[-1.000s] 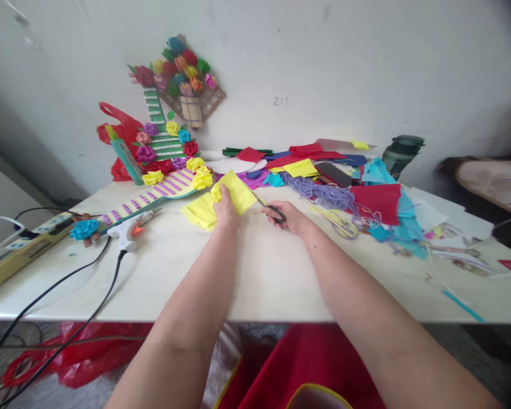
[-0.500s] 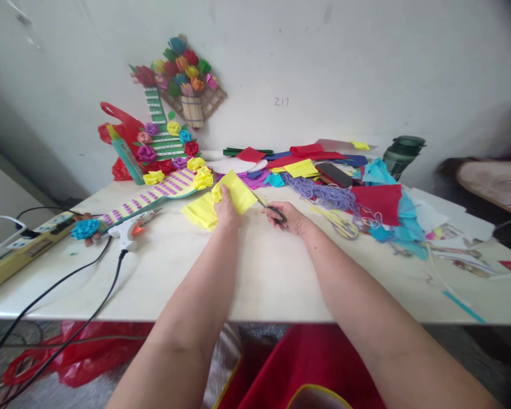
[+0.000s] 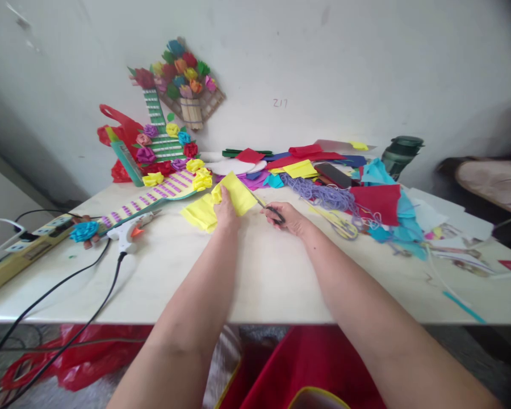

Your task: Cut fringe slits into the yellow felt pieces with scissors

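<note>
My left hand (image 3: 226,212) is closed on a folded piece of yellow crepe paper (image 3: 242,197), its thumb on top. More of the yellow paper spreads out to the left of that hand, lying low over the table. In my right hand (image 3: 287,217) is a pair of scissors (image 3: 276,213) with dark handles, the fingers through or around the loops. The blades point up and left and meet the right edge of the yellow paper. How far they are parted is too small to tell.
Left on the white table (image 3: 276,284) lie a hot glue gun (image 3: 125,232) with a black cord, a power strip (image 3: 34,250) and a flower-decorated guitar shape (image 3: 153,196). Purple yarn (image 3: 323,192), coloured papers, a phone (image 3: 333,175) and a dark bottle (image 3: 402,156) crowd the back right.
Both hands, the paper and the scissors stay almost in place. Only a slight shift of the whole view shows.
</note>
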Demonstrator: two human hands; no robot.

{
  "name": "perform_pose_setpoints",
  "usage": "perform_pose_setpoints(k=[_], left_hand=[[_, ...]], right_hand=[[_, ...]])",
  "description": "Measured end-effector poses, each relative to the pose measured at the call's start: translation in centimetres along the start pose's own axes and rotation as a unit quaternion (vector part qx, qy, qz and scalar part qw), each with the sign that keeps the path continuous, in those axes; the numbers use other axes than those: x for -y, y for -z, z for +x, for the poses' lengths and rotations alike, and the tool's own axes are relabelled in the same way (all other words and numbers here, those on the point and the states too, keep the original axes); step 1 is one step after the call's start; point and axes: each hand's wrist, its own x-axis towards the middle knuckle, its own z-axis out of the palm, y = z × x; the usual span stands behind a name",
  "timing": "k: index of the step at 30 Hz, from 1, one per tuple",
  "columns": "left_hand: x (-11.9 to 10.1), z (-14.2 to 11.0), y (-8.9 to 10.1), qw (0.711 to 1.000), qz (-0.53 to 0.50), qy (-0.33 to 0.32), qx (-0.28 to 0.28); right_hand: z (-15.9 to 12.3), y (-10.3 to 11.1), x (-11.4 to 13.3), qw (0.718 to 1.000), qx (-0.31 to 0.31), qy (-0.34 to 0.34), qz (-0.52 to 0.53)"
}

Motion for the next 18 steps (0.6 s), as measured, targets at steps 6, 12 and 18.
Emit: perform_pose_setpoints(k=[6,12,18], left_hand=[[0.12,0.19,0.00,1.000,-0.016,-0.007,0.008],[-0.23,-0.13,0.03,1.000,-0.003,0.006,-0.005],[-0.46,-0.33,0.01,1.000,0.010,0.014,-0.008]], right_hand=[[-0.04,-0.07,0.14,1.000,-0.001,0.009,0.001],[0.33,-0.02,-0.22,1.000,-0.004,0.020,0.003],[0.21,-0.13,-0.16,1.000,-0.006,0.003,0.001]])
